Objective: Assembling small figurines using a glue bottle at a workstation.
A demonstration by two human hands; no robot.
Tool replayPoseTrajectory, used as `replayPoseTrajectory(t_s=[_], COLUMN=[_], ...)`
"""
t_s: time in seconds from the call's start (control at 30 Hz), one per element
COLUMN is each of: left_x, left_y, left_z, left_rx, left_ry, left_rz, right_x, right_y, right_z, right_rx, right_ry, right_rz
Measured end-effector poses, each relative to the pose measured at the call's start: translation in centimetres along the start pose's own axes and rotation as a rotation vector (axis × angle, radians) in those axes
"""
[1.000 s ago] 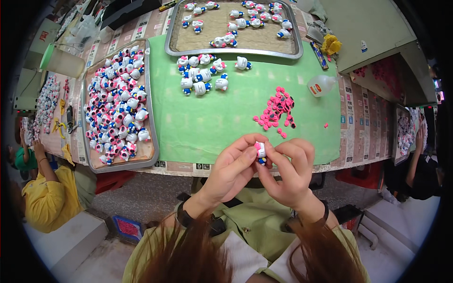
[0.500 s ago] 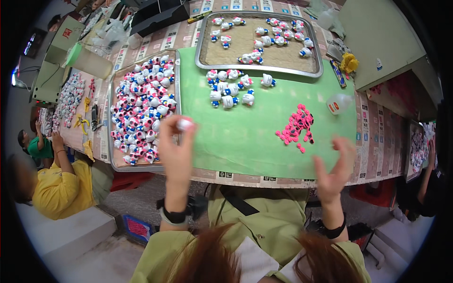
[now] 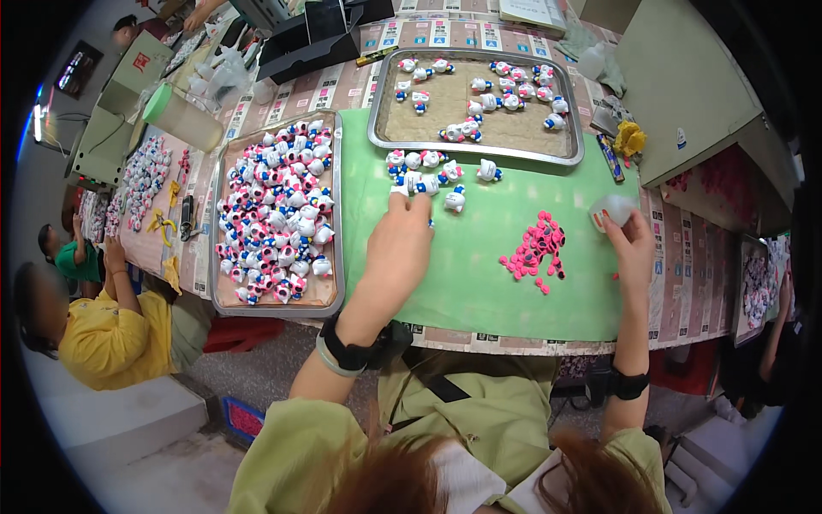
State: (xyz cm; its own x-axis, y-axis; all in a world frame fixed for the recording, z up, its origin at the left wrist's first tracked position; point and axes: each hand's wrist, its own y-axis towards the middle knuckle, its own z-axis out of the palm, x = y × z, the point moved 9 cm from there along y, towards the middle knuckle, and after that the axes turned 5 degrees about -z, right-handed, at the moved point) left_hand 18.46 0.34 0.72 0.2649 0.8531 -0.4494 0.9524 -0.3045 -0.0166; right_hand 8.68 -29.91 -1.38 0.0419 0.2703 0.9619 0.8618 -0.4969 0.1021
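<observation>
My left hand [image 3: 399,244] reaches onto the green mat [image 3: 479,300], its fingers bent down around a small white-and-blue cat figurine [image 3: 431,223] that they mostly cover. Just beyond its fingertips stands a cluster of such figurines [image 3: 419,182], white with blue bodies and pink bits. At the mat's right edge my right hand [image 3: 632,248] pinches a small whitish translucent bottle [image 3: 610,212] with an orange-and-white label. Between the hands lies a pile of small pink pieces [image 3: 535,244], some with dark faces.
Left of the mat, a metal tray [image 3: 336,257] is heaped with figurines. Another metal tray [image 3: 479,152] at the back holds several. A yellow crumpled cloth [image 3: 630,137], a thin tube [image 3: 610,158] and a grey-green cabinet [image 3: 693,94] stand right. Co-workers sit at both sides.
My left hand has moved from beside the left tray to the figurine cluster, carrying a figurine. My right hand has gone up and right and taken hold of the bottle.
</observation>
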Motion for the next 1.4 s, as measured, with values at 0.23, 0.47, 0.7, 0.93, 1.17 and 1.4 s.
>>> replayPoseTrajectory(t_s=[0.23, 0.47, 0.7, 0.93, 1.17, 1.4], left_x=[-0.1, -0.3, -1.8, -4.9, -5.1, -5.1], left_y=[-2.1, -1.0, -4.9, -8.5, -8.6, -8.8], left_z=[-0.8, 0.5, 2.4, 5.5, 5.4, 5.3], left_rx=[-0.117, 0.033, 0.466, 0.647, 0.494, 0.477], left_ry=[-0.307, 0.013, -1.420, -1.760, -1.592, -1.605], left_rz=[-0.008, 0.054, -0.255, -0.404, -0.299, -0.317], right_x=[3.9, 4.2, 5.7, 7.7, 11.9, 13.3], right_y=[-5.0, -7.3, -9.1, -10.3, -11.4, -11.9], right_z=[1.1, 3.2, 5.5, 4.3, 3.7, 4.5], right_rx=[-0.038, 0.062, 0.149, 0.083, 0.103, 0.135], right_ry=[0.256, 0.350, 0.709, 0.375, 0.142, -0.022], right_rz=[0.023, 0.061, 0.196, 0.029, -0.454, -0.575])
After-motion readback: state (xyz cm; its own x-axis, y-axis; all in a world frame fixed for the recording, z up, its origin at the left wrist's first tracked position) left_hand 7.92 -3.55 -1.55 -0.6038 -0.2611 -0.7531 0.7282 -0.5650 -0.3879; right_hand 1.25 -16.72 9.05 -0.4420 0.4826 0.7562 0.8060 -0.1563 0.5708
